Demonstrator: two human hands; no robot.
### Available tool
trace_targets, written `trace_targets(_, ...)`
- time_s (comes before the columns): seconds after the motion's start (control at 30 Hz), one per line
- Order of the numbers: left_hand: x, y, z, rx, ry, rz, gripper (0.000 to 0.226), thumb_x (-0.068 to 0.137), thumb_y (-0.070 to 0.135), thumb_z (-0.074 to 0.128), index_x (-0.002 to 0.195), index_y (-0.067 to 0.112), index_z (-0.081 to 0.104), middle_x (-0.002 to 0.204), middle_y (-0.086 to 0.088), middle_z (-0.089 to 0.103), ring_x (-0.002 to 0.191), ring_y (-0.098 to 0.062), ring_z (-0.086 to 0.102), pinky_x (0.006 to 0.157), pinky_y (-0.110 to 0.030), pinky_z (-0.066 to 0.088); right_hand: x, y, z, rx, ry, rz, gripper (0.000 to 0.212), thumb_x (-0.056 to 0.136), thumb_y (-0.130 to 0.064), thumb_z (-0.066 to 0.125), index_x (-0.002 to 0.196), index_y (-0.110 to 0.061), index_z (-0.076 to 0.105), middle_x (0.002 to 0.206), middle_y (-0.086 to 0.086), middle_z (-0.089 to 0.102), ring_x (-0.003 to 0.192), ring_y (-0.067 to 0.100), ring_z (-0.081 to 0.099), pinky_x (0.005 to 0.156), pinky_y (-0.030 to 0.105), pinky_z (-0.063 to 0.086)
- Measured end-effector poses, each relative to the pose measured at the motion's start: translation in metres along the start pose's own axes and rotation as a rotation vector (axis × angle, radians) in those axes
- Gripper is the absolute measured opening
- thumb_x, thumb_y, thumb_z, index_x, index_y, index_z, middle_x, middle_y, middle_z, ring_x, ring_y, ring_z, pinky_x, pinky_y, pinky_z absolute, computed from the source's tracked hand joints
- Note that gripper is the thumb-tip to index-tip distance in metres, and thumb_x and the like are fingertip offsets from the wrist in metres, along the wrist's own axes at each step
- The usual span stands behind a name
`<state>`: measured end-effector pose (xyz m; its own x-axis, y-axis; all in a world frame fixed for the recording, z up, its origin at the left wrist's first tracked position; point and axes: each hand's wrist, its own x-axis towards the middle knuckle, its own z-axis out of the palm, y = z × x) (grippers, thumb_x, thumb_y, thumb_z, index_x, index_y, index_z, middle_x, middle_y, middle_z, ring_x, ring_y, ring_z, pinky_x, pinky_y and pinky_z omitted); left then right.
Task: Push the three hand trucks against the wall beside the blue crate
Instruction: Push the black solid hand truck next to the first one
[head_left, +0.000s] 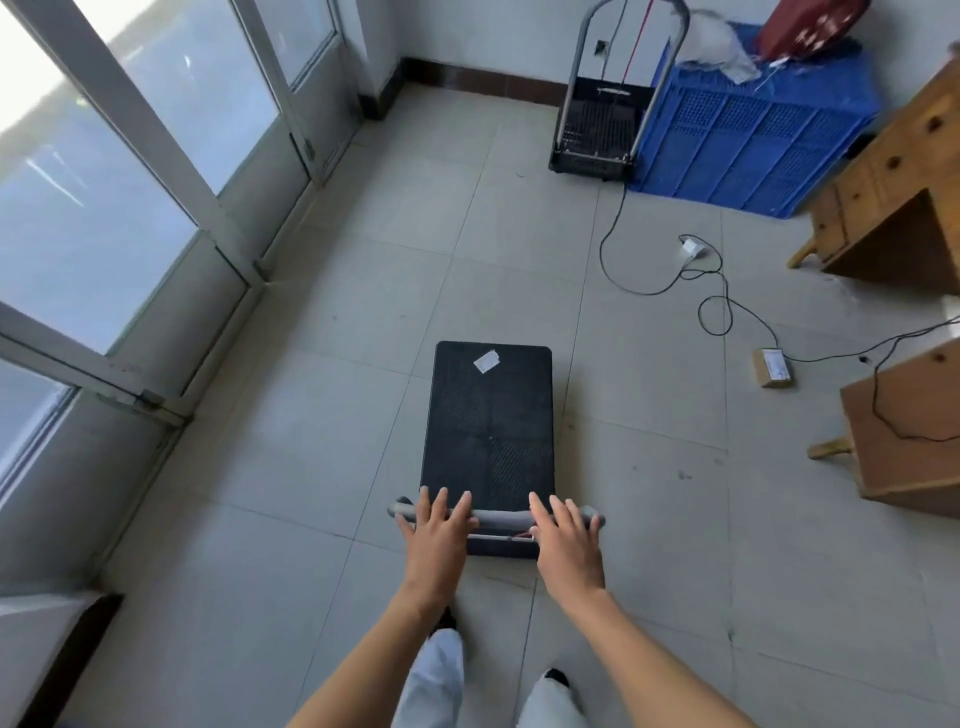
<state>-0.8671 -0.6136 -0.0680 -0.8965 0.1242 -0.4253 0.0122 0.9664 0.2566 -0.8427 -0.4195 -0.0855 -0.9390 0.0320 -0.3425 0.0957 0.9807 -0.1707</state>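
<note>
Now | both hands (439, 535) (566, 540) flat, fingers spread on cart handle (501, 517), seemingly ungripped | cart (488, 426) could veer onto floor cable (618, 228)

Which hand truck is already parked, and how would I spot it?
Find the blue crate by the far wall. The parked hand truck stands touching its left side. Unlike the flat black cart under the person's hands in mid-floor, this one has a tall silver loop handle rising up against the wall.
</note>
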Motion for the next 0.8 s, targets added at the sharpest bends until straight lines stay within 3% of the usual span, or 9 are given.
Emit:
trace_targets(0.17, 0.078, -0.021, -0.036, 0.035, 0.035, 0.023, 0.044, 0.097, 0.016, 0.047, 0.139, 0.025, 0.039, 0.143, -0.014, 0.042, 0.141, -0.040, 0.021, 0.109, -0.066, 0.009, 0.076, -0.031, -0.017, 0.030, 0.048, 0.041, 0.048, 0.082, -0.018, 0.071, 0.128, -0.021, 0.058, 0.116, 0.008, 0.065, 0.113, 0.035, 0.058, 0.086, 0.061, 0.038)
trace_targets(0.27, 0.129, -0.028, -0.063, 0.046, 0.121, 0.060, 0.037, 0.089, 0.015, 0.057, 0.124, 0.026, 0.048, 0.116, -0.006, 0.056, 0.121, -0.036, 0.043, 0.104, -0.066, 0.024, 0.126, -0.045, -0.034, 0.046, 0.125, 0.038, 0.039, 0.081, -0.015, 0.070, 0.117, -0.024, 0.057, 0.095, 0.001, 0.064, 0.099, 0.030, 0.057, 0.080, 0.053, 0.035)
trace_targets(0.37, 0.182, -0.035, -0.086, 0.033, 0.230, 0.122, 0.023, 0.087, 0.021, 0.061, 0.110, 0.025, 0.058, 0.099, -0.003, 0.060, 0.102, -0.031, 0.051, 0.095, -0.059, 0.037, 0.175, -0.051, -0.048, 0.088, 0.200, 0.044, 0.027, 0.079, -0.017, 0.072, 0.101, -0.026, 0.058, 0.083, -0.004, 0.060, 0.089, 0.025, 0.055, 0.076, 0.049, 0.035)
trace_targets(0.53, 0.264, -0.029, -0.127, 0.041, 0.243, 0.150, 0.017, 0.089, 0.026, 0.059, 0.105, 0.027, 0.061, 0.096, 0.002, 0.061, 0.097, -0.026, 0.052, 0.085, -0.046, 0.040, 0.254, -0.051, -0.070, 0.141, 0.253, 0.061, 0.040, 0.072, -0.009, 0.078, 0.105, -0.024, 0.061, 0.086, -0.005, 0.060, 0.095, 0.025, 0.055, 0.080, 0.051, 0.035)
trace_targets(0.8, 0.387, -0.003, -0.176, 0.015, 0.240, 0.176, 0.016, 0.086, 0.025, 0.064, 0.102, 0.025, 0.065, 0.093, 0.000, 0.065, 0.092, -0.026, 0.055, 0.079, -0.045, 0.039, 0.378, -0.026, -0.117, 0.188, 0.234, 0.067, 0.041, 0.069, -0.006, 0.079, 0.103, -0.023, 0.063, 0.083, -0.008, 0.061, 0.089, 0.021, 0.054, 0.078, 0.051, 0.042)
